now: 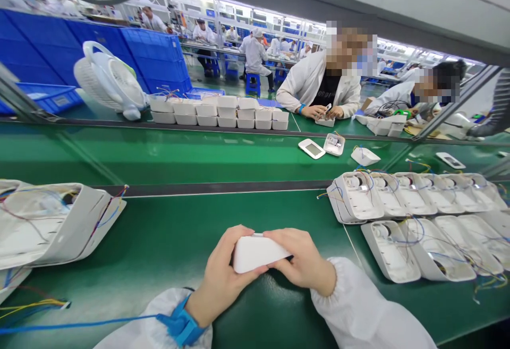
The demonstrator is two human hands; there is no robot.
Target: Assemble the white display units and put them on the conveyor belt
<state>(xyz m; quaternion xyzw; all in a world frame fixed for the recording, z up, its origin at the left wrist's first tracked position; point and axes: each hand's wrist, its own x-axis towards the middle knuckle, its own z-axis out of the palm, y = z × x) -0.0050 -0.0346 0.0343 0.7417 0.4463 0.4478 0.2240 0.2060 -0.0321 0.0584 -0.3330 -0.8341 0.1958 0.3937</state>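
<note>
A smooth white plastic housing [258, 253] is held between both my hands, just above the green table. My left hand [223, 266] wraps its left end, fingers over the top and thumb along the lower edge. On the other end, my right hand [300, 257] closes the same way, thumb below. The side facing away from me is hidden. A blue wrist strap [181, 323] with a blue cord sits on my left wrist.
Open white housings [414, 195] with wires stand in rows at right; more housings [51, 227] are stacked at left. Beyond a black rail [215, 188] runs a green belt [191, 155] carrying parts. Across it are white boxes [227, 112], a fan [109, 81] and two co-workers.
</note>
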